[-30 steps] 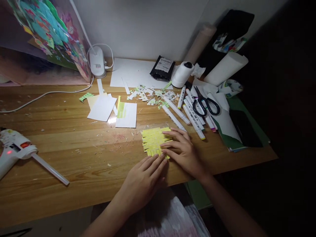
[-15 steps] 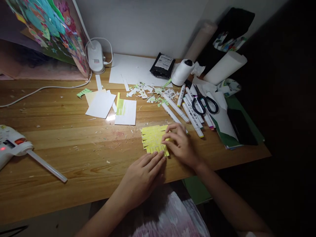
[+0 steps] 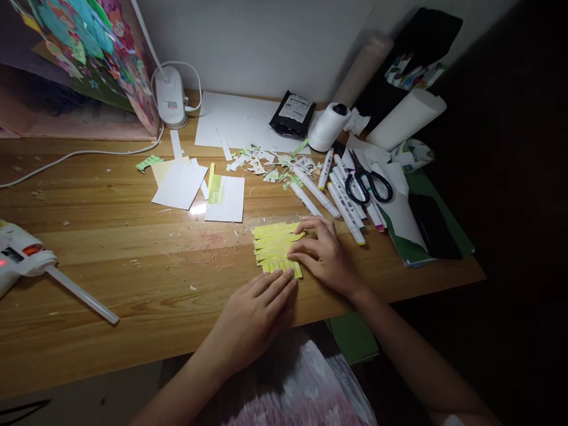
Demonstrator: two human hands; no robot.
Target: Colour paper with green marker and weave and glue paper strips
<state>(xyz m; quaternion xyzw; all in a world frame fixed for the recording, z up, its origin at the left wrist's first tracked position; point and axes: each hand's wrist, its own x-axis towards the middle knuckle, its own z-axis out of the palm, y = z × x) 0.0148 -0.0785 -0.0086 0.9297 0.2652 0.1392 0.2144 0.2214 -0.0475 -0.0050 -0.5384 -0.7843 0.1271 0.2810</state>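
A yellow piece of paper [image 3: 274, 244] with fringed, strip-like edges lies flat on the wooden table. My left hand [image 3: 260, 307] rests flat at its near edge, fingers stretched out side by side with the tips on the paper. At the paper's right side is my right hand [image 3: 323, 254], its fingers bent and apart, fingertips touching the yellow surface. Nothing shows between thumb and index finger. Beyond the paper lie a white card with a yellow-green patch [image 3: 231, 204] and a plain white card [image 3: 180, 184].
Several markers [image 3: 345, 216] and black-handled scissors [image 3: 367, 184] lie to the right. Paper scraps [image 3: 257, 161] are scattered behind. A glue gun [image 3: 26, 257] with a glue stick is at the left. A white spool [image 3: 327, 131] and a black packet [image 3: 293, 115] stand near the wall.
The fingers of my right hand have shifted slightly left over the yellow paper and spread a little. My left hand stays in place. The whole view has moved slightly.
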